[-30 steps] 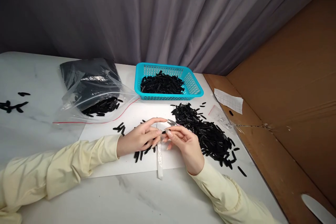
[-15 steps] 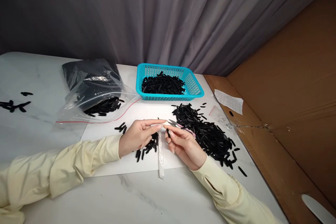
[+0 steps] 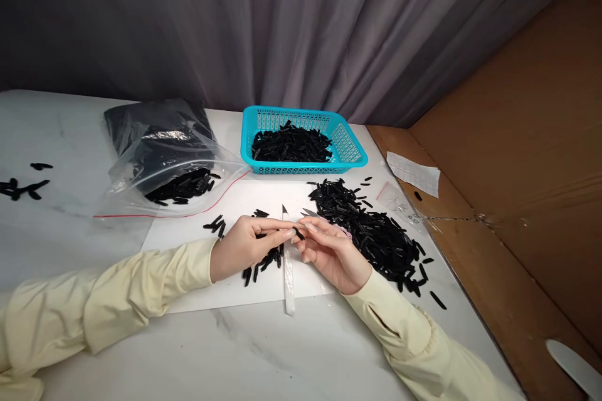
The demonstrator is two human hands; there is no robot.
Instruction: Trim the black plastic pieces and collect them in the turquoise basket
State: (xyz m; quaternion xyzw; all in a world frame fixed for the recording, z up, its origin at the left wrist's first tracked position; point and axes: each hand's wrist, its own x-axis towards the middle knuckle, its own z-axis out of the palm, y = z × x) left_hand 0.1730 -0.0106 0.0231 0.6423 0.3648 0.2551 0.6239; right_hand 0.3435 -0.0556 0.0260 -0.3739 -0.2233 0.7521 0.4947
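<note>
Over the white sheet (image 3: 263, 200) I see left hand (image 3: 244, 247) and right hand (image 3: 333, 254) pinching one small black piece (image 3: 298, 233), each grip clamped; snips (image 3: 311, 213) mostly hidden behind right fingers.

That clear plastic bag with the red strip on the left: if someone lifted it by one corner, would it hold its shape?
Probably not. The clear plastic bag looks thin and crumpled, so it would likely sag. The black pieces heaped near its open mouth could slide and spill. Its glossy film may be slippery, and it seems light apart from its contents.
</note>
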